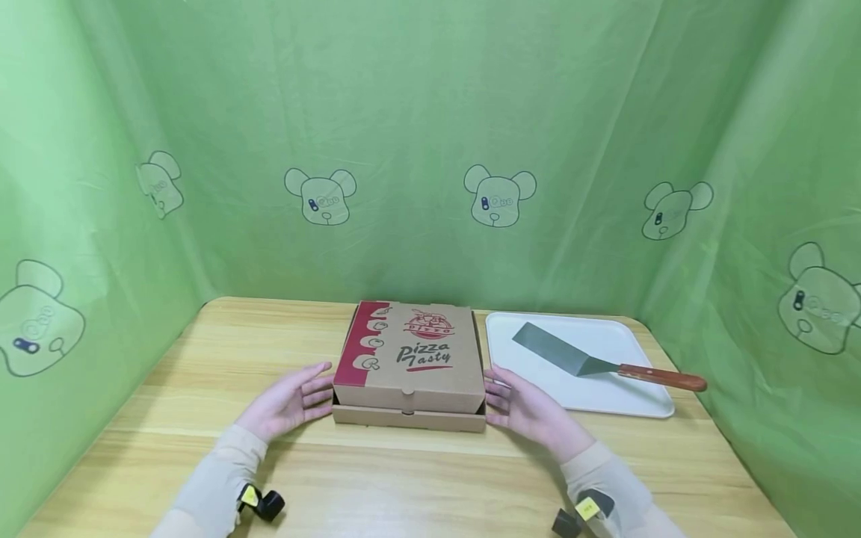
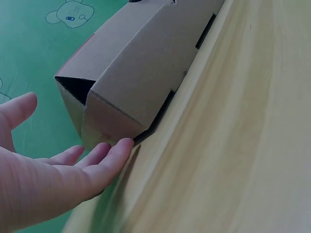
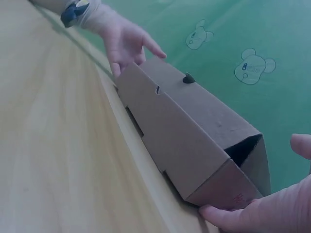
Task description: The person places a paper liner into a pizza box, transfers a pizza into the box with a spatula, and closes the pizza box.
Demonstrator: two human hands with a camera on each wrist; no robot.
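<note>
A cardboard pizza box (image 1: 437,377) with a red printed strip lies on the wooden table, its lid lowered with a narrow dark gap at the front corners. My left hand (image 1: 291,403) is at the box's left side, fingers fairly straight and fingertips right at the side wall; the left wrist view shows the thumb (image 2: 22,109) raised away from the cardboard. On the opposite side, my right hand (image 1: 528,407) has its fingertips at the box's right wall, low near the table. In the right wrist view the right thumb (image 3: 301,145) also stands apart from the box.
To the right lies a white tray (image 1: 639,400). A spatula (image 1: 554,350) with a wooden handle rests across it, the handle reaching past the tray's right edge. Green curtains (image 1: 403,254) with bear-head prints enclose the table (image 1: 377,486) at the back and sides.
</note>
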